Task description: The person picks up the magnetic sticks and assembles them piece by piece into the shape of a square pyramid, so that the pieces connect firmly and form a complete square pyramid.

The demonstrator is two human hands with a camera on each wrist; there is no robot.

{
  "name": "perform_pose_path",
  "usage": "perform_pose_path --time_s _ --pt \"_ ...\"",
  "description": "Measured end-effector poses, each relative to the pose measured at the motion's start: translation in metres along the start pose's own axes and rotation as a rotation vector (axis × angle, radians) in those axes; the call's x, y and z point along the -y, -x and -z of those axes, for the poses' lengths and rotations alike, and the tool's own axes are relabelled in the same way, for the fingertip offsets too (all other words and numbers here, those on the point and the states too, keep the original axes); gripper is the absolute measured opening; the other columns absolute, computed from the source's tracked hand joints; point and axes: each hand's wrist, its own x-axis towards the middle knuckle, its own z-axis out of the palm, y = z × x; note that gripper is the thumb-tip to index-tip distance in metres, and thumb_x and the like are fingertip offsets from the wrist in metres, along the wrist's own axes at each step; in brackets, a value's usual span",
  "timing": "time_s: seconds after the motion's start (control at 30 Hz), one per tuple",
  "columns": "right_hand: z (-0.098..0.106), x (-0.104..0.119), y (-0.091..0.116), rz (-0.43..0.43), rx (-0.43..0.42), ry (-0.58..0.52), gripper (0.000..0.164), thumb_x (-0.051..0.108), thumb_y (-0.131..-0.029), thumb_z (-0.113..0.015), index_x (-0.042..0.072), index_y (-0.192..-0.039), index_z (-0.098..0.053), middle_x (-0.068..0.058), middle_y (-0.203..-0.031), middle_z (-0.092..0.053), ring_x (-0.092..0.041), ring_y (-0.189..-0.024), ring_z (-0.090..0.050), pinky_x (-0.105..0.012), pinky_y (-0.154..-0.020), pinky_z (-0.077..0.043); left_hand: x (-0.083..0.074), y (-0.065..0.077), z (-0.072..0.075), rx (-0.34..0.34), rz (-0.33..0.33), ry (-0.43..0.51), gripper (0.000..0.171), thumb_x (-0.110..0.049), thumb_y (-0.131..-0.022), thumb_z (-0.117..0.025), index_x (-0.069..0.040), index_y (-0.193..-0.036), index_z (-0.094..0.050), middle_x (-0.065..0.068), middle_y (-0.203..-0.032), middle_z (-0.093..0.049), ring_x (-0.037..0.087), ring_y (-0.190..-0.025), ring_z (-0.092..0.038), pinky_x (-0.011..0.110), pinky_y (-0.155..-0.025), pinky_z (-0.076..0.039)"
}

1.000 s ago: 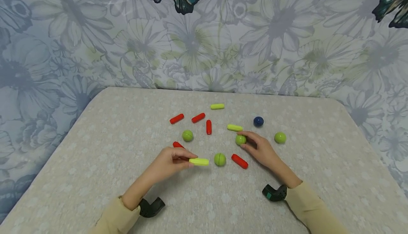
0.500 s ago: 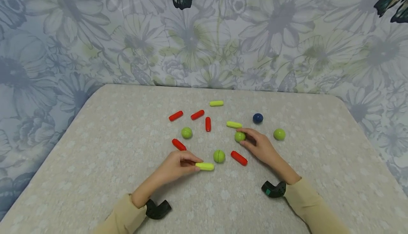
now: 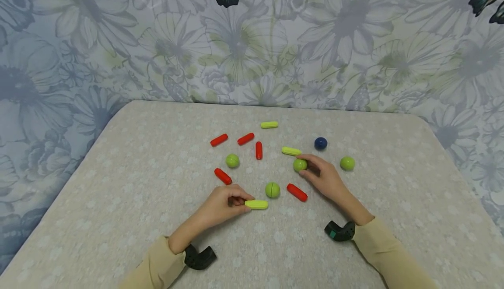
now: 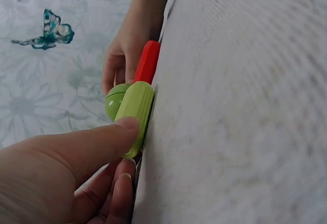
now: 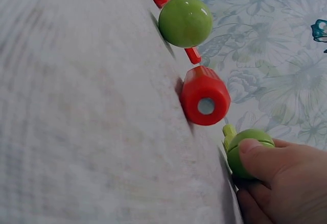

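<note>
My left hand (image 3: 222, 206) pinches a yellow-green rod (image 3: 257, 204) between thumb and fingers, low at the tabletop. Just beyond that rod sits a grooved green ball (image 3: 272, 190), apart from it in the head view. My right hand (image 3: 324, 177) holds another green ball (image 3: 299, 165) by thumb and fingertips. In the right wrist view, the thumb presses this grooved ball (image 5: 245, 155) near the cloth. A red rod (image 3: 297, 192) lies between the two hands; its near end shows a grey disc in the right wrist view. Beyond the right fingertips lies a second yellow-green rod (image 3: 291, 151).
Several red rods, one a short way beyond the left hand (image 3: 223, 176), lie across the pale patterned tablecloth (image 3: 118, 184). A green ball (image 3: 232, 161) is left of centre, another (image 3: 347, 163) right. A dark blue ball (image 3: 320, 143) and a yellow-green rod (image 3: 269, 125) lie farther back.
My left hand has moved right and toward me with the yellow-green rod, uncovering the red rod behind it. My right hand stays almost in place with its green ball.
</note>
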Motion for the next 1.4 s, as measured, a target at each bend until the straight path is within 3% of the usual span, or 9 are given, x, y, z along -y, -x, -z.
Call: perform_pose_path --time_s 0.3,0.4,0.53,0.7,0.87,1.0,1.23,1.4 --pt "0.012 0.025 -0.002 -0.112 -0.088 -0.124 0.039 0.004 -0.084 -0.068 0.004 -0.121 -0.056 -0.011 -0.119 -0.056 -0.023 -0.101 -0.06 -0.024 -0.083 -0.048 0.0 0.0 -0.001 -0.001 -0.018 0.004 0.022 -0.006 -0.077 -0.077 -0.006 -0.098 -0.073 -0.004 -0.084 -0.06 0.012 -0.075 -0.056 0.025 -0.066 -0.05" --pt "0.018 0.054 0.001 -0.115 -0.078 -0.152 0.037 0.0 -0.085 -0.067 -0.002 -0.119 -0.055 -0.016 -0.117 -0.057 -0.026 -0.096 -0.061 -0.024 -0.079 -0.049 -0.001 0.001 0.0 0.003 -0.013 0.01 0.022 -0.006 -0.077 -0.077 -0.005 -0.098 -0.073 -0.003 -0.084 -0.061 0.012 -0.075 -0.056 0.025 -0.066 -0.05" --pt "0.015 0.072 0.012 -0.071 -0.052 -0.213 0.041 -0.004 -0.085 -0.066 -0.003 -0.124 -0.053 -0.016 -0.114 -0.057 -0.024 -0.09 -0.061 -0.025 -0.076 -0.051 -0.001 0.001 0.0 0.002 -0.007 0.009 0.022 -0.005 -0.077 -0.077 -0.006 -0.098 -0.073 -0.003 -0.084 -0.061 0.012 -0.075 -0.056 0.025 -0.066 -0.05" --pt "-0.002 0.073 0.028 -0.011 -0.002 -0.223 0.039 -0.002 -0.084 -0.068 0.003 -0.121 -0.058 -0.007 -0.108 -0.06 -0.016 -0.08 -0.059 -0.026 -0.065 -0.051 -0.001 0.001 0.001 0.0 -0.005 0.007 0.021 -0.005 -0.077 -0.077 -0.006 -0.098 -0.073 -0.004 -0.084 -0.061 0.012 -0.075 -0.056 0.025 -0.066 -0.05" --pt "-0.017 0.077 0.042 -0.06 0.119 -0.208 0.034 0.008 -0.083 -0.072 0.005 -0.115 -0.061 0.0 -0.098 -0.062 -0.013 -0.075 -0.056 -0.026 -0.061 -0.049 -0.001 0.0 0.0 -0.003 -0.006 -0.003 0.022 -0.004 -0.076 -0.077 -0.006 -0.098 -0.073 -0.005 -0.084 -0.061 0.012 -0.075 -0.056 0.025 -0.066 -0.05" --pt "-0.022 0.076 0.047 -0.065 0.181 -0.195 0.034 0.006 -0.081 -0.073 0.003 -0.112 -0.061 -0.001 -0.092 -0.063 -0.013 -0.074 -0.057 -0.026 -0.06 -0.048 -0.001 0.0 -0.001 -0.007 -0.015 -0.001 0.022 -0.003 -0.076 -0.077 -0.006 -0.097 -0.073 -0.005 -0.085 -0.061 0.012 -0.075 -0.056 0.025 -0.067 -0.05" --pt "-0.03 0.071 0.051 -0.09 0.215 -0.167 0.034 0.011 -0.081 -0.074 0.006 -0.112 -0.062 0.004 -0.084 -0.061 -0.01 -0.067 -0.054 -0.024 -0.056 -0.046 -0.002 0.0 0.0 -0.008 -0.019 0.007 0.023 -0.002 -0.076 -0.077 -0.004 -0.098 -0.073 -0.003 -0.086 -0.062 0.012 -0.075 -0.056 0.025 -0.067 -0.051" --pt "-0.034 0.071 0.053 -0.088 0.188 -0.176 0.034 0.014 -0.081 -0.074 0.01 -0.112 -0.062 0.006 -0.081 -0.058 -0.008 -0.065 -0.053 -0.023 -0.054 -0.046 -0.001 0.001 -0.001 -0.007 -0.013 0.008 0.023 -0.003 -0.076 -0.077 -0.005 -0.098 -0.073 -0.003 -0.087 -0.062 0.013 -0.076 -0.057 0.026 -0.068 -0.051"
